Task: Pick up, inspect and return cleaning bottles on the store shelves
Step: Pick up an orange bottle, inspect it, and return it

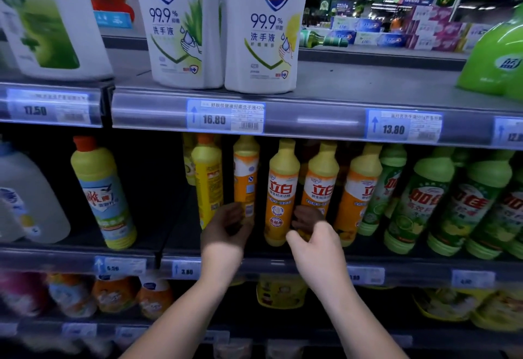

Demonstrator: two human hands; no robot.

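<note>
Likely step: setting a bottle back on the middle shelf [283, 258]. Grasping the foot of the turned bottle [245, 177] with the left hand [226, 231], grip curled round it in the shadow. Standing upright in the front row, back label outward, between the yellow bottle [206, 186] and the rest of the orange bottles [283, 194]. Cannot tell the grip of the right hand [317, 241]: thumb just beside the foot of the nearest orange bottle, fingers reaching into the dark gap beyond it, whether grasping or only steadying.

To do it well:
- Seat the foot flat on the shelf before loosening anything.
- Twist to bring the front label outward, matching the neighbours.
- Keep the right hand against the next bottles as a guard against toppling.
- Push back into line, clear of the shelf lip.
- Let go only once standing steady.

Counted on the middle shelf:
- Four orange bottles in front, the turned one included.
- One yellow bottle at their left, with more dimly behind.
- At least four green bottles [418, 206] to the right.
- One blue-labelled bottle [103, 191] and one clear jug [28, 197] at far left.

Counted on the upper shelf [311, 121]:
- Two white soap bottles [184, 25].
- One big white jug [56, 19].
</note>
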